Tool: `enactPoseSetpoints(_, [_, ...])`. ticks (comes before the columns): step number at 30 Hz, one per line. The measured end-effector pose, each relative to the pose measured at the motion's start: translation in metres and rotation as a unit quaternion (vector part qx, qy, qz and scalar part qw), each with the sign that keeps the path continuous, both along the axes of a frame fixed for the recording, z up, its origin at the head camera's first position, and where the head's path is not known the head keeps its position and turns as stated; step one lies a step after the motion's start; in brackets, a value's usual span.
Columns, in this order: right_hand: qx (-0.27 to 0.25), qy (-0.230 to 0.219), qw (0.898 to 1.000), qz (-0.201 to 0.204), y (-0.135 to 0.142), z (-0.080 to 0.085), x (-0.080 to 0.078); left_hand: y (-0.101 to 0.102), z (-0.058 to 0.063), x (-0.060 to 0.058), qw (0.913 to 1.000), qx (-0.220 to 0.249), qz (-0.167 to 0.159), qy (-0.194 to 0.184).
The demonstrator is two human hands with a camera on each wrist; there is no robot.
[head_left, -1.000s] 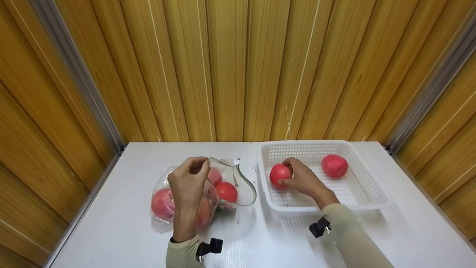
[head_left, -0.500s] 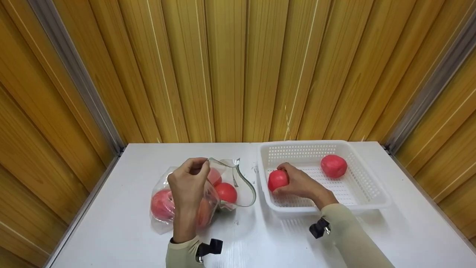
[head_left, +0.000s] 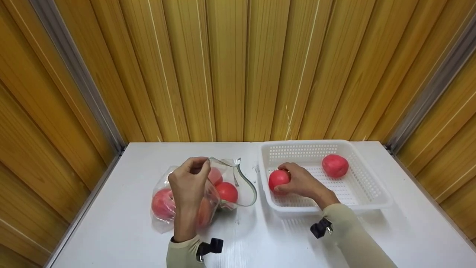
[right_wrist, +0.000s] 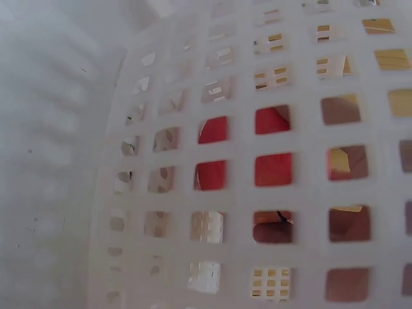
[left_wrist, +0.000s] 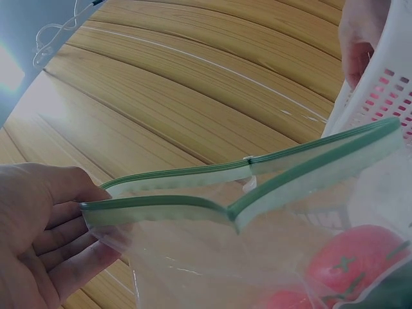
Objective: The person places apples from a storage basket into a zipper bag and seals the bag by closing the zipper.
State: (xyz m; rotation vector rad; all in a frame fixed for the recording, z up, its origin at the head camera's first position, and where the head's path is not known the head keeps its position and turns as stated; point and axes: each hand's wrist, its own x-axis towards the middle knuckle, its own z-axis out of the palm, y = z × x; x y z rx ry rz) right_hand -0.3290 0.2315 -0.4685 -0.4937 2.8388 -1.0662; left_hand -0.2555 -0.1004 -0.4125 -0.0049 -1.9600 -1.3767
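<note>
My left hand pinches one edge of a clear zip bag with a green seal, its mouth spread apart. Several red tomatoes lie inside; one shows a green stem mark in the left wrist view. Inside the white basket, my right hand grips a tomato, thumb on the near side and fingers over the far side. A second tomato rests at the basket's back right. Through the wall holes in the right wrist view, red skin and parts of the fingers show; the wall hides the rest.
The white perforated basket stands on the right of a white table, just right of the bag. Wood-patterned panels enclose the back and sides. The basket's near wall lies in front of the right wrist camera.
My right hand has shifted slightly toward the front of the basket, with the tomato turning and moving along in its grip. The left hand and bag stay in place.
</note>
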Motion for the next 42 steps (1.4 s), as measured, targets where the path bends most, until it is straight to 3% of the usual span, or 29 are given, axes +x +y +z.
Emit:
enactPoseSetpoints(12, [0.01, -0.013, 0.999, 0.036, 0.001, -0.001, 0.001, 0.001, -0.001, 0.0, 1.0, 0.0, -0.003, 0.007])
enactPoseSetpoints(19, [-0.013, 0.004, 1.0, -0.003, 0.0, 0.0, 0.001, 0.001, -0.001, 0.001, 0.9999, 0.009, -0.005, -0.008])
enactPoseSetpoints(25, [-0.039, 0.055, 0.996, -0.054, -0.008, 0.008, 0.004, 0.0, 0.0, 0.001, 0.9998, 0.009, -0.009, -0.017])
enactPoseSetpoints(28, [-0.056, 0.088, 0.993, -0.058, -0.017, 0.017, 0.008, 0.0, 0.001, 0.0, 0.9998, 0.008, -0.009, -0.013])
enactPoseSetpoints(33, [-0.109, 0.138, 0.984, -0.034, -0.038, 0.033, 0.019, -0.002, 0.001, 0.0, 0.9998, 0.013, -0.01, -0.009])
enactPoseSetpoints(37, [-0.154, 0.153, 0.976, 0.0, -0.057, 0.044, 0.033, -0.002, 0.001, 0.0, 0.9999, 0.009, -0.007, -0.003])
enactPoseSetpoints(42, [-0.169, 0.17, 0.97, 0.036, -0.078, 0.049, 0.048, -0.002, 0.001, 0.001, 1.0, 0.002, -0.005, -0.008])
